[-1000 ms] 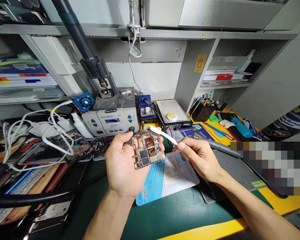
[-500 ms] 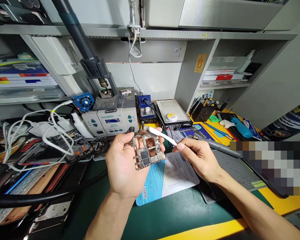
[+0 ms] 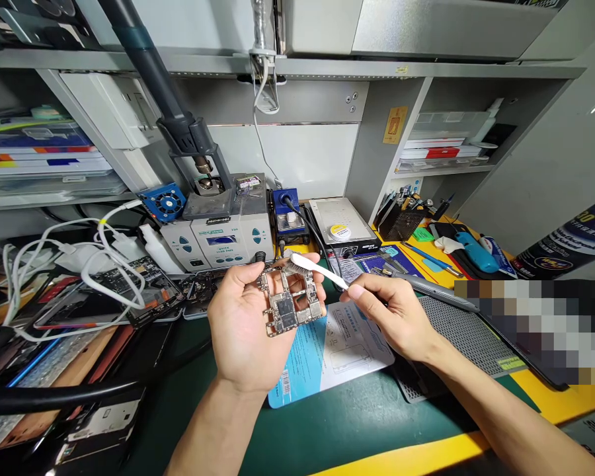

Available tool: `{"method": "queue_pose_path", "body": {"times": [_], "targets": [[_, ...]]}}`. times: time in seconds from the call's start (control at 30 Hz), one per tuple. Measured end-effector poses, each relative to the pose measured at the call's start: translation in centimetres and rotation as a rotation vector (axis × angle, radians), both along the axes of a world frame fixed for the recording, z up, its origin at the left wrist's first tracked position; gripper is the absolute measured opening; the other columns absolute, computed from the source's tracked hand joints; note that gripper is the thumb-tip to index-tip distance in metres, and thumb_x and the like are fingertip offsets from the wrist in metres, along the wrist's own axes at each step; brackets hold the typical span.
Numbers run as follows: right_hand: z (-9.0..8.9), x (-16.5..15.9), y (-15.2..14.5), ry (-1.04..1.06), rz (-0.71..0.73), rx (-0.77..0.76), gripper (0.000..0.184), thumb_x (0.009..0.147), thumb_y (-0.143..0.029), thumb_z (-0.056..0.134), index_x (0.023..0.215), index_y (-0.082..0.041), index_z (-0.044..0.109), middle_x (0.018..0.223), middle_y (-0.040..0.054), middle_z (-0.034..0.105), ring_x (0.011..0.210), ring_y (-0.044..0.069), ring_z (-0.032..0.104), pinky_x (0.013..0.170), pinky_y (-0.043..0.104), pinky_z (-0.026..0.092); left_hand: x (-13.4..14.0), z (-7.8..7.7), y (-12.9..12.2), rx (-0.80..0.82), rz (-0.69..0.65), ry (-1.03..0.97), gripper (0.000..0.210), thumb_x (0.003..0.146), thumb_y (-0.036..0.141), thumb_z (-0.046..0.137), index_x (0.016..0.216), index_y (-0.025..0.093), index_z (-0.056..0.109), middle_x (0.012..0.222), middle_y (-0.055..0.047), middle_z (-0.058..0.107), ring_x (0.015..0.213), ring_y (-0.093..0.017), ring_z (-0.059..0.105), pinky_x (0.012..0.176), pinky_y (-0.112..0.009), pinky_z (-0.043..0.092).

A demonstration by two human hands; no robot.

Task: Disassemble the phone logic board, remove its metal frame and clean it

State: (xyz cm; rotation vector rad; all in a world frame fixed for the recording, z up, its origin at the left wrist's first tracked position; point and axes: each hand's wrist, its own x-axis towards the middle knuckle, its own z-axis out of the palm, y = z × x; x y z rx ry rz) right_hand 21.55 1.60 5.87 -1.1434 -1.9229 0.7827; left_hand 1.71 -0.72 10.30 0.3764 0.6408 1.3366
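My left hand (image 3: 250, 327) is palm up, thumb and fingers holding a phone circuit board (image 3: 283, 311) by its edges. The board is bare, with cut-out openings and a dark square chip. A white toothbrush (image 3: 322, 269) is pinched by its handle in my right hand (image 3: 394, 314). Its bristles face down at the board's upper edge and seem to touch it. Below the hands, a blue and white printed card (image 3: 347, 350) lies on the green mat (image 3: 218, 436).
Behind the hands stands a grey soldering station (image 3: 215, 238) with a blue iron holder (image 3: 290, 215) beside it. White cables (image 3: 112, 264) and phone parts crowd the left. A pen basket (image 3: 401, 223), a blue-handled tool (image 3: 478, 252) and a perforated dark pad (image 3: 451, 330) lie right.
The toothbrush head has shifted very slightly to the left along the board's upper edge. Both hands keep their holds, and the board stays nearly still.
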Motion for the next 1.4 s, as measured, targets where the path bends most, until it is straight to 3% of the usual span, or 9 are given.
{"method": "queue_pose_path", "body": {"times": [0.33, 1.4], "targets": [[-0.06, 0.03, -0.15, -0.01, 0.019, 0.008, 0.045, 0.101, -0.047, 0.05, 0.077, -0.014, 0.07, 0.059, -0.0033, 0.048, 0.057, 0.012, 0.039, 0.054, 0.027, 0.031, -0.04, -0.16, 0.19, 0.017, -0.016, -0.026, 0.053, 0.09, 0.036, 0.042, 0.097, -0.004, 0.078, 0.085, -0.02, 0.073, 0.072, -0.029, 0.07, 0.065, -0.04, 0.06], [-0.12, -0.03, -0.11, -0.01, 0.024, 0.046, 0.045, 0.1, -0.044, 0.05, 0.077, -0.012, 0.072, 0.058, -0.0043, 0.047, 0.055, 0.01, 0.039, 0.052, 0.025, 0.03, 0.21, -0.42, 0.31, 0.007, 0.026, 0.022, 0.051, 0.088, 0.036, 0.044, 0.094, 0.0, 0.078, 0.088, -0.019, 0.073, 0.071, -0.029, 0.068, 0.063, -0.04, 0.057]]}}
